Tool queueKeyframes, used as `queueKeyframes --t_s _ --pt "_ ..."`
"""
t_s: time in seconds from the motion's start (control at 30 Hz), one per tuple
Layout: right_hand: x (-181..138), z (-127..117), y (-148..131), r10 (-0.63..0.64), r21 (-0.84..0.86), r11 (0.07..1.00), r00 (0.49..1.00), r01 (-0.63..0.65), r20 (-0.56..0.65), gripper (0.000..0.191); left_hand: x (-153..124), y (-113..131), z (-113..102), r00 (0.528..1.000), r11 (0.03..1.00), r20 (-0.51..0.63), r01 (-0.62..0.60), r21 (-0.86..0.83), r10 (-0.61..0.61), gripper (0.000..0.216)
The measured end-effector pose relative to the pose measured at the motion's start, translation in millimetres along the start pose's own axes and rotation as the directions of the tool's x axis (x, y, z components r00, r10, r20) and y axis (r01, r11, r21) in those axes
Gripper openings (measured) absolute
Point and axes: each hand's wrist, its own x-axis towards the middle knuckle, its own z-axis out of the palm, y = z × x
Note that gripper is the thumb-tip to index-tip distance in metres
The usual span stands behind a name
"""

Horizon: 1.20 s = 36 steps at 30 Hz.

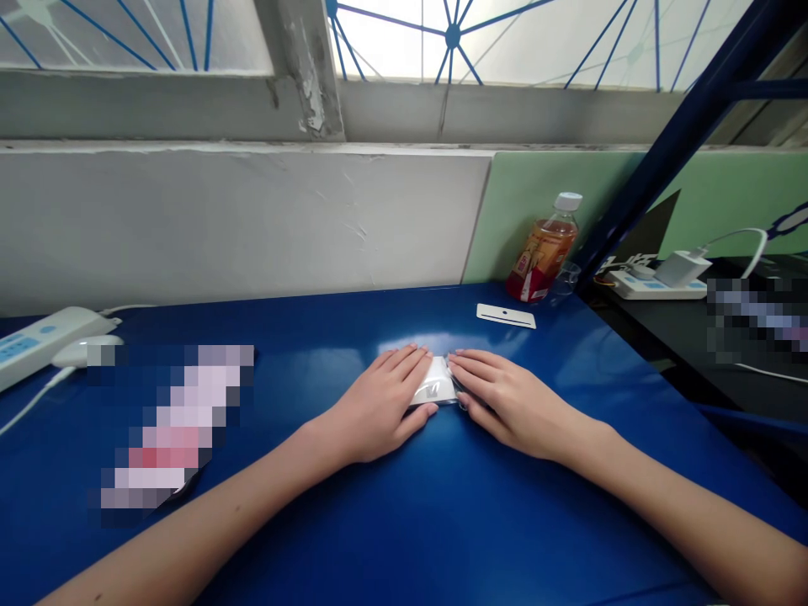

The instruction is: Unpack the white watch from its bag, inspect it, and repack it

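A small white packet point(437, 383) with clear plastic wrap lies on the blue table point(391, 522) in the middle of the view. My left hand point(382, 406) lies flat on its left side, fingers together and thumb under its near edge. My right hand point(500, 396) lies flat on its right side, fingertips touching the packet. Both palms press down and most of the packet is hidden between them.
A white card point(506, 316) lies behind the hands. A bottle of orange drink point(543, 251) stands at the back right by a green panel. White power strips sit at far left point(38, 341) and far right point(656, 284). A dark blue post point(682, 126) slants at right.
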Motion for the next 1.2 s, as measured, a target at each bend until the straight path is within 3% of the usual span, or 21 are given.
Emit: queueKeyframes --t_s 0.3,0.5,0.6,0.73,0.87,1.07,1.2 --pt "4.6 0.8 -10.0 -0.126 -0.267 0.956 0.992 0.123 0.006 0.04 0.3 0.3 0.7 1.0 1.0 -0.003 -0.012 -0.013 0.012 0.059" --pt "8.1 1.1 -14.7 -0.154 -0.351 0.921 0.986 0.168 0.068 0.042 0.2 0.1 1.8 1.0 1.0 0.0 -0.009 -0.019 0.009 0.059" --pt "9.5 1.3 -14.7 -0.15 -0.292 0.944 0.988 0.155 0.042 0.041 0.3 -0.6 2.7 1.0 1.0 -0.003 -0.008 -0.022 0.008 0.06" --pt "8.2 -0.4 -3.4 -0.03 -0.035 0.999 0.998 0.027 -0.059 0.039 -0.1 -2.8 4.2 0.999 0.999 -0.044 -0.025 -0.036 0.023 0.059" --pt "3.9 -0.5 18.2 0.095 0.116 0.989 0.995 -0.091 -0.026 0.036 -0.6 -4.4 3.8 0.998 0.998 -0.06 -0.034 -0.058 0.03 0.057" --pt "1.9 6.3 35.6 0.011 0.22 0.976 0.999 -0.002 -0.04 0.047 -1.5 -4.5 -0.2 0.997 0.987 -0.074 -0.014 -0.16 0.003 0.053" --pt "3.3 5.3 35.5 -0.001 0.249 0.968 0.992 0.033 -0.126 0.032 -2.8 -3.1 -2.5 0.996 0.975 -0.055 -0.075 -0.208 0.065 0.05"
